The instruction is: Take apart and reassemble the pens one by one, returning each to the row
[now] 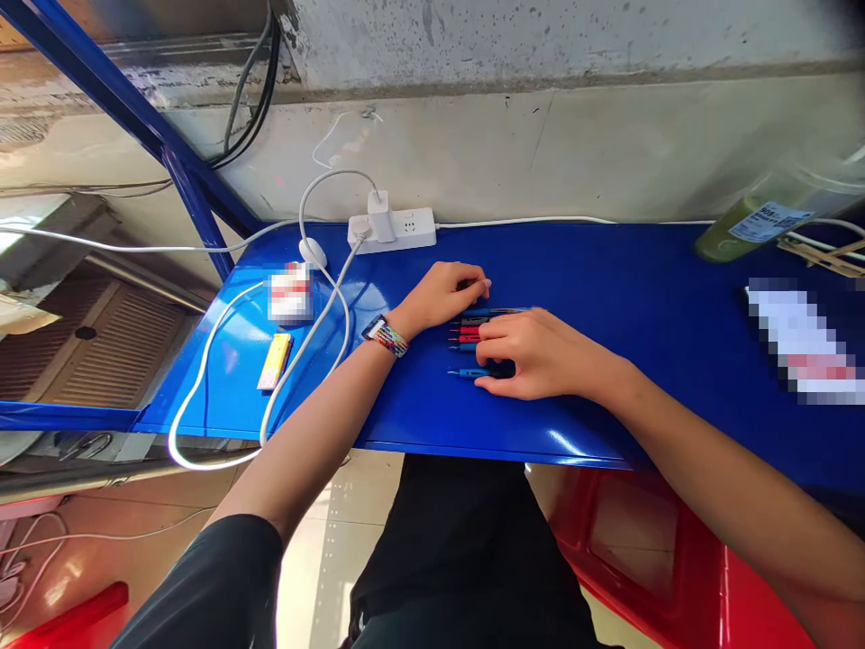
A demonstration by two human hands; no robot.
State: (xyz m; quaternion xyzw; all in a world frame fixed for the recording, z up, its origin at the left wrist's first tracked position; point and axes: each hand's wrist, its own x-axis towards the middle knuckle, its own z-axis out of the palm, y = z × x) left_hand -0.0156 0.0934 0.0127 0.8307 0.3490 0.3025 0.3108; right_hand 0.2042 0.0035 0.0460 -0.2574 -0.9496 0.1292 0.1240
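Your left hand (pixel 447 293) rests on the blue table (pixel 432 410), just beyond the far end of a row of pens (pixel 463 332); its fingers curl loosely, thumb near the fingertips, and you cannot tell from here whether they pinch anything; a multicoloured watch band (pixel 389 337) circles that wrist. Your right hand (pixel 531 353) arches over the row, covering much of it; the pens lie side by side, tips toward your left, in blue, black and red; the nearest blue pen (pixel 466 372) sits slightly apart from the rest, running in between your right thumb and forefinger, which stand apart; whether they grip it is hidden; a white power strip (pixel 414 227) lies by the wall (pixel 473 162), beyond your left hand.
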